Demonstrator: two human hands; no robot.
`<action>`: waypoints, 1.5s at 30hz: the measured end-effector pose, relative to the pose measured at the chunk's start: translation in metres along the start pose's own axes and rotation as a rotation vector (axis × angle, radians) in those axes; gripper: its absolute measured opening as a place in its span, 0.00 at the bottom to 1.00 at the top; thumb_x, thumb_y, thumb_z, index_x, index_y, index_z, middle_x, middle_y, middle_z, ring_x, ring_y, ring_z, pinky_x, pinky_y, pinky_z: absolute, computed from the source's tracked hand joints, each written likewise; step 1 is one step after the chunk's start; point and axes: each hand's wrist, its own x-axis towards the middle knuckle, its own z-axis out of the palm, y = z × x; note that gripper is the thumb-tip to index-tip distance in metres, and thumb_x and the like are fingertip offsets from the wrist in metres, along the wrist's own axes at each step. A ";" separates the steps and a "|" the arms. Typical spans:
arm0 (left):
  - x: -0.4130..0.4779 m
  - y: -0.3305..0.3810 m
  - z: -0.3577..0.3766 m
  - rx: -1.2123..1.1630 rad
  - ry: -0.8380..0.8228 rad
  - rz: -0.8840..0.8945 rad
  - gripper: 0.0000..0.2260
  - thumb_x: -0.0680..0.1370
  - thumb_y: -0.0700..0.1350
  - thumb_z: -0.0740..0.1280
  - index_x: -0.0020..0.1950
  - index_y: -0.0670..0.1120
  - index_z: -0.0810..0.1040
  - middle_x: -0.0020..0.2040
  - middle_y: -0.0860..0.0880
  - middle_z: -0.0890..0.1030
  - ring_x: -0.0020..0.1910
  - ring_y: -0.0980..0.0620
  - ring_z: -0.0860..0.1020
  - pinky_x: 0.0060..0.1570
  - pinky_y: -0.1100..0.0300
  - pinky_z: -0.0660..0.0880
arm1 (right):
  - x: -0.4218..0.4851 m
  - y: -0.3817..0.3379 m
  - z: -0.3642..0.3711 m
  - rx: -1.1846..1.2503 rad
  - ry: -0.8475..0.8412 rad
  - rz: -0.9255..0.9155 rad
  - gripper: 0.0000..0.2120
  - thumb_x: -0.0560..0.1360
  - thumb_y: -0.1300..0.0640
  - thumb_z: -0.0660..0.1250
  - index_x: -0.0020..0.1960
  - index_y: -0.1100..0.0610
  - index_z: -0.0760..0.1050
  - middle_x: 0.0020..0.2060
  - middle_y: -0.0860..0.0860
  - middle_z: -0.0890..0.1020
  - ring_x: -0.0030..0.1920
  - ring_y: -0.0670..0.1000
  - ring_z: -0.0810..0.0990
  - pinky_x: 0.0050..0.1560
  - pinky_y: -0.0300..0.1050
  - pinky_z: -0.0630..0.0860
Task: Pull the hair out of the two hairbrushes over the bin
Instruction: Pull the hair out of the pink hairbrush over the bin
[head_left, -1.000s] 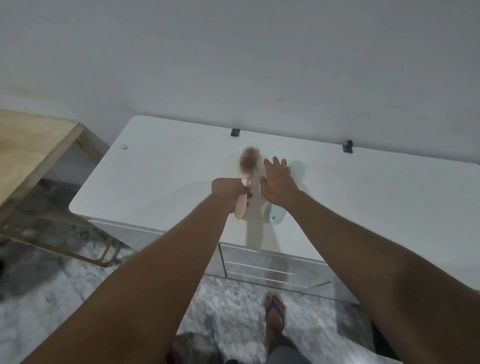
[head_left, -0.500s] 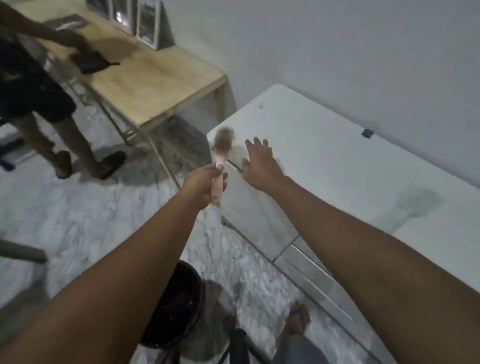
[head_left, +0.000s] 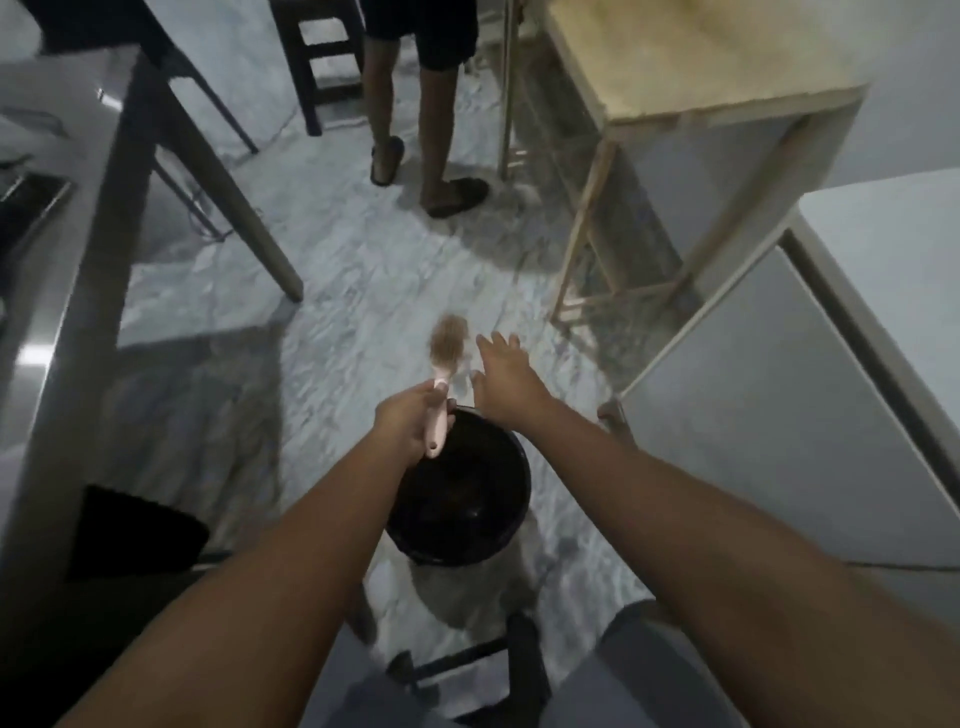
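Left hand (head_left: 410, 426): fingers curled tight round the handle of the pink plastic hairbrush (head_left: 445, 364), thumb up at the neck. The handle is smooth and rounded, with a small hole near its butt. The oval head points away from me and is packed with a fuzzy mat of light-brown hair (head_left: 450, 335). It is motion-blurred, so I can't make out the bristles.

Right hand (head_left: 506, 379): fingers straight and spread, palm down, holding nothing. It is just beside the brush head on its right. Contact with the hair: can't tell through the blur.

Round black plastic bin (head_left: 514, 499) stands on the floor right below my forearms, with a dark glossy interior. In this view the handle butt overlaps the bin's far rim, while the head and hair read just past that rim.

Floor (head_left: 337, 291): grey-white marble-pattern tile, veined, slight sheen.

- Pale raw-wood table (head_left: 675, 57) at top right: rough top, thin square legs with cross rails.
- White flat-panel cabinet (head_left: 779, 415) along the right: smooth matte faces.
- Grey slab-top table (head_left: 78, 260) on the left, with a tapered round leg.
- Another person's bare legs (head_left: 431, 130) at top centre, in dark shorts and dark slippers, standing near the wood table's corner.
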 end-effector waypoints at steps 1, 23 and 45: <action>0.013 -0.011 -0.014 -0.011 0.011 -0.012 0.11 0.78 0.38 0.70 0.61 0.41 0.80 0.42 0.43 0.81 0.38 0.50 0.79 0.39 0.57 0.79 | 0.004 -0.002 0.021 0.003 -0.027 -0.008 0.27 0.82 0.56 0.57 0.78 0.61 0.55 0.77 0.61 0.58 0.77 0.66 0.52 0.77 0.60 0.54; 0.141 -0.225 -0.151 -0.001 0.056 -0.018 0.13 0.79 0.35 0.68 0.64 0.40 0.78 0.45 0.44 0.80 0.41 0.51 0.79 0.40 0.55 0.79 | -0.019 0.062 0.290 0.164 -0.114 0.096 0.31 0.80 0.57 0.64 0.79 0.60 0.56 0.72 0.61 0.70 0.72 0.60 0.68 0.72 0.49 0.65; 0.231 -0.239 -0.137 0.298 -0.067 -0.046 0.08 0.82 0.37 0.61 0.55 0.45 0.78 0.43 0.47 0.79 0.39 0.53 0.76 0.33 0.57 0.76 | 0.034 0.117 0.349 0.486 0.176 0.212 0.06 0.78 0.60 0.66 0.49 0.59 0.81 0.42 0.53 0.85 0.43 0.48 0.81 0.49 0.37 0.75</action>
